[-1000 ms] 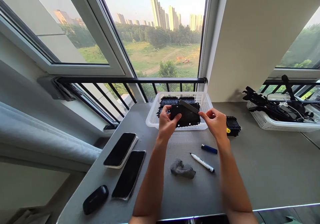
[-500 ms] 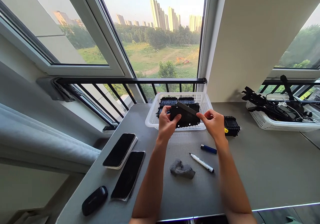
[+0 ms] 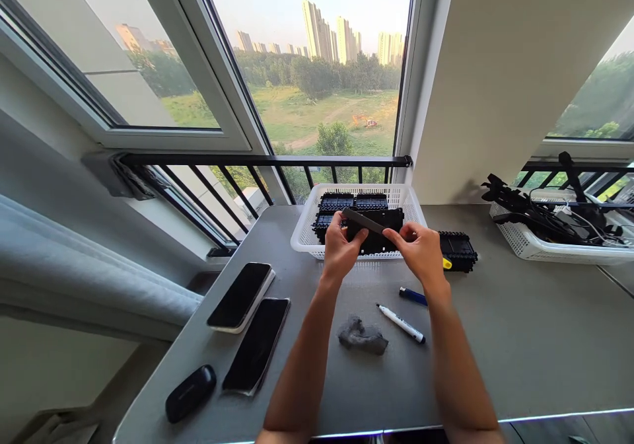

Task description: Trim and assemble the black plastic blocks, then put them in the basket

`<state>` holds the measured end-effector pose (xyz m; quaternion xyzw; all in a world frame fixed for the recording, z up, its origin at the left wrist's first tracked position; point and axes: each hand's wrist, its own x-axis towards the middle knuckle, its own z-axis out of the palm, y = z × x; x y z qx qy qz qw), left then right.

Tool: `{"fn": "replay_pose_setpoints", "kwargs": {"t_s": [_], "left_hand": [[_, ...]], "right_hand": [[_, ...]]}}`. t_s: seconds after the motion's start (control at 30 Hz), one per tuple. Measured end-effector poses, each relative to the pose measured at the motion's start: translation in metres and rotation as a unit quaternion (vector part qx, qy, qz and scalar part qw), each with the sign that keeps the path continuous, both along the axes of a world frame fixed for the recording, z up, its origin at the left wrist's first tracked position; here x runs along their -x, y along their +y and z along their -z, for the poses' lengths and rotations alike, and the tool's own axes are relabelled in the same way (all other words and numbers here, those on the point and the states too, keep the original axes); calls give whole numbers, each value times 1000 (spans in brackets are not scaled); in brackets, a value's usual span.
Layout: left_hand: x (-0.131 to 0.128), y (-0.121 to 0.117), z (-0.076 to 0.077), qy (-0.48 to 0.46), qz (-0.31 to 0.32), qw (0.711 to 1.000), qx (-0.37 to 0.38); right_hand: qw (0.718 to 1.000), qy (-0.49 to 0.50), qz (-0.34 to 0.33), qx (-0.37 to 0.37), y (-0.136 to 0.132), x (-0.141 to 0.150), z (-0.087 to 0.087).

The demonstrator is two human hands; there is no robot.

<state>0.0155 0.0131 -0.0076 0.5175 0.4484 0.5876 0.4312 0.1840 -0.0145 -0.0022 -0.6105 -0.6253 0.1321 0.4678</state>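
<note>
Over the front of a white plastic basket (image 3: 304, 239), my left hand (image 3: 341, 252) grips a black flat plastic plate (image 3: 382, 242) by its left side, thumb on the near face. A dark grey strip (image 3: 364, 221) slants across the plate's upper part, its left end near my left fingers. My right hand (image 3: 420, 249) pinches the strip's lower right end between thumb and fingers. Several black ridged plastic pieces (image 3: 337, 201) lie inside the basket. Beside my right hand sits another black ridged piece (image 3: 459, 251), with something yellow (image 3: 447, 263) next to it.
Nearer me lie a white marker (image 3: 401, 324), a dark blue stick-like item (image 3: 412, 295) and a crumpled grey cloth (image 3: 363, 335). Two phones (image 3: 241, 295) and a black rounded case (image 3: 191, 393) are at left. At right, a second basket (image 3: 535, 249) holds cables and black parts.
The strip and plate have turned slightly, so the strip's narrow face shows more. My left hand has shifted a little right, and the view has moved slightly.
</note>
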Motion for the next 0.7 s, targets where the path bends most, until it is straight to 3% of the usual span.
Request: {"fn": "replay_pose_setpoints", "kwargs": {"t_s": [0.2, 0.47, 0.7], "left_hand": [[12, 4, -1, -43, -17, 999, 20], [7, 1, -2, -49, -5, 999, 25], [14, 4, -6, -60, -27, 998, 25]], "right_hand": [[998, 35, 55, -14, 6, -33, 3], [1000, 17, 13, -11, 6, -14, 4], [996, 36, 80, -30, 10, -39, 3]]}}
